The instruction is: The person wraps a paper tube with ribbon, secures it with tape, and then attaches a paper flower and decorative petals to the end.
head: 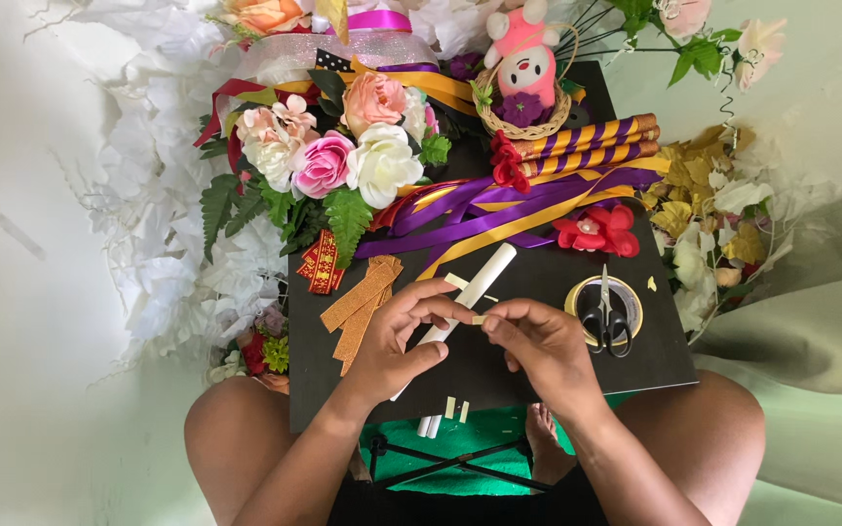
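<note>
My left hand (400, 341) and my right hand (538, 341) meet over a black board (528, 380) on my lap. Between the fingertips of both hands is a small pale piece of tape (478, 319). Beneath them a white rolled paper tube (479, 282) lies slanted on the board, its lower part hidden by my left hand. Two or three short tape pieces (456, 408) stick at the board's near edge. Black-handled scissors (604, 317) rest on a tape roll (626, 292) just right of my right hand.
Purple and gold ribbons (499, 209), gold glitter strips (358, 307), a red fabric flower (596, 231), striped paper rolls (592, 139), a bouquet of artificial roses (328, 156) and a basket with a pink plush toy (526, 73) crowd the board's far side. Yellow and white flowers (708, 214) lie at right.
</note>
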